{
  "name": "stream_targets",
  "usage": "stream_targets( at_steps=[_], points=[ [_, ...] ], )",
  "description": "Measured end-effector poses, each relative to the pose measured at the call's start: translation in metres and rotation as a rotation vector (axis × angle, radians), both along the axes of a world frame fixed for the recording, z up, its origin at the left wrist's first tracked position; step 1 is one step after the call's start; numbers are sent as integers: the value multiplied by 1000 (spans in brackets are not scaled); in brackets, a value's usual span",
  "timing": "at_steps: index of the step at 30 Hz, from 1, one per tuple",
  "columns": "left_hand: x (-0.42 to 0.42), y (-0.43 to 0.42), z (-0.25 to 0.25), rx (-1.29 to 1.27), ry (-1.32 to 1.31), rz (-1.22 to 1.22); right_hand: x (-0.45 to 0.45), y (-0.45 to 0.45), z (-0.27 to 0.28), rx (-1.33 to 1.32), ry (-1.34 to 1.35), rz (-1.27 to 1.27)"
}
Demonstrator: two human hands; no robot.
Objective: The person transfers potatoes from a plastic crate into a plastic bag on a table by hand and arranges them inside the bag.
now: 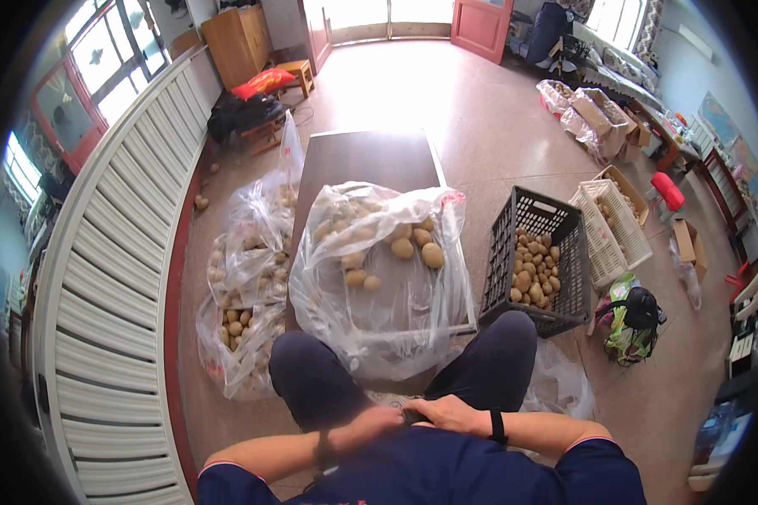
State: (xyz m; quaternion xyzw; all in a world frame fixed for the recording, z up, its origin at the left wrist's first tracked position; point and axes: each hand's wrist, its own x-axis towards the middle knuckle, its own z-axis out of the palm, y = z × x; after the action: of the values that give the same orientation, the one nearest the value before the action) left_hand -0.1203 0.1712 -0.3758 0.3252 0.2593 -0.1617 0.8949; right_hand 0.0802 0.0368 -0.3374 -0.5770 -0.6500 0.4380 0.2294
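Two hands meet low at the lap, and from my remote seat it's the small dark object (412, 416) between them that counts: the right hand (453, 416) has its fingers curled in and looks to be gripping it; the left hand (377, 421) is blurred right beside it, touching or nearly, and I can't tell whether it's closed. Object too small and covered to name or to read a long axis; it sits at the right hand's fingertips, on the side facing the left, so right is nearer. Next out, bent knees (312, 370), one each side, and loose plastic on the floor by the right thigh. Straight ahead past the knees: see-through plastic bag (370, 328) spread over the near part of the worktop (362, 160), potatoes (402, 248) grouped toward its far side; worktop's long axis runs away from me. Left of it, bagged potatoes on the floor (195, 337), then a white slatted panel (114, 311). Right of it, black crate (574, 286) part-filled with potatoes, green bag (623, 328) just beside, white crate (596, 252) beyond. Farther: red cushion (264, 82) at left, cardboard boxes (602, 114) at right, bright doorway (390, 17) at the back.
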Motion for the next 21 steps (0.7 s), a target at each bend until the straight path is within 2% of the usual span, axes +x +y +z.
stream_targets(
  at_steps=[3,5,9,10,13,15,18,20,21],
  points=[
    [0,1,-2,69,19,-20,-1,0,-6,12,29,11],
    [4,-1,9,177,44,-14,0,3,-4,141,88,7],
    [9,-2,32,27,112,48,5,6,5,75,89,37],
    [5,-1,21,23,59,74,6,6,8,59,96,39],
    [4,-4,11,83,25,94,10,7,6,103,121,46],
    [9,-1,25,167,8,119,9,8,5,134,164,-4],
    [8,3,17,65,1,135,6,10,7,151,162,-82],
    [8,4,21,-108,55,211,5,11,8,121,154,-100],
    [7,2,15,-45,121,256,4,12,7,99,151,-110]
  ],
)
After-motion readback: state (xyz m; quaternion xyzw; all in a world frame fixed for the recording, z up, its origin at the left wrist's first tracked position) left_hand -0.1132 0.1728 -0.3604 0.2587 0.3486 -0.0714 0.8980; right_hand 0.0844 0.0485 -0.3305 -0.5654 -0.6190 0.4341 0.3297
